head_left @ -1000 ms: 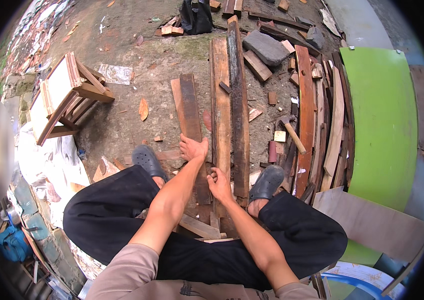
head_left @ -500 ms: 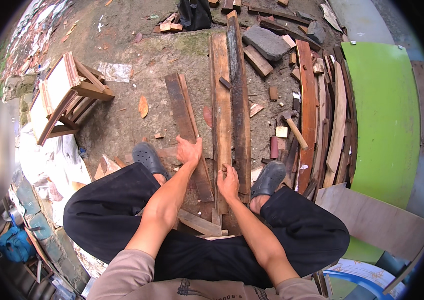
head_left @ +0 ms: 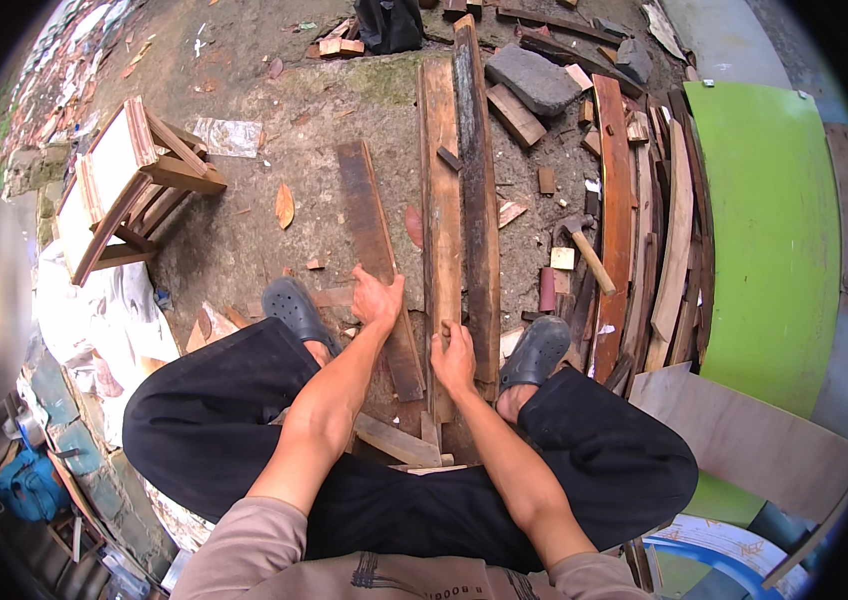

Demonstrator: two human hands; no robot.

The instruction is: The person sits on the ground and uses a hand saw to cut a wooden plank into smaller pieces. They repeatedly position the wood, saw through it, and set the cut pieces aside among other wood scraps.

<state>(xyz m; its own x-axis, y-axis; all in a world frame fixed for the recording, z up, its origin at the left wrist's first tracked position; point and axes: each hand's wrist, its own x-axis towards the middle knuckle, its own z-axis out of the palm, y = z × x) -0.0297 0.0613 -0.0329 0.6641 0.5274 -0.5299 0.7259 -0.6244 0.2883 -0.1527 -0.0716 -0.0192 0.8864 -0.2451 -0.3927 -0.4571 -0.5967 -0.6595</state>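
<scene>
My left hand [head_left: 378, 298] is closed round the middle of a short dark wooden plank [head_left: 372, 215], which slants between my feet with its far end pointing away from me. My right hand [head_left: 454, 356] rests by the near part of a long light-brown wooden plank [head_left: 442, 190]. Its fingers are curled together, and what they pinch, if anything, is hidden. A small dark wood block [head_left: 449, 158] lies across the long plank. Beside that plank, on its right, runs a darker long beam [head_left: 480, 210].
A claw hammer [head_left: 589, 255] lies to the right among wood scraps. Beyond it are stacked wooden strips [head_left: 611, 220] and a green panel [head_left: 769, 240]. A grey stone block [head_left: 534, 80] sits at the far right. On the left stands a small wooden stool [head_left: 139, 190].
The short plank in my left hand has turned on its long axis, so its lighter edge shows less. My right hand has shifted slightly away from me and left.
</scene>
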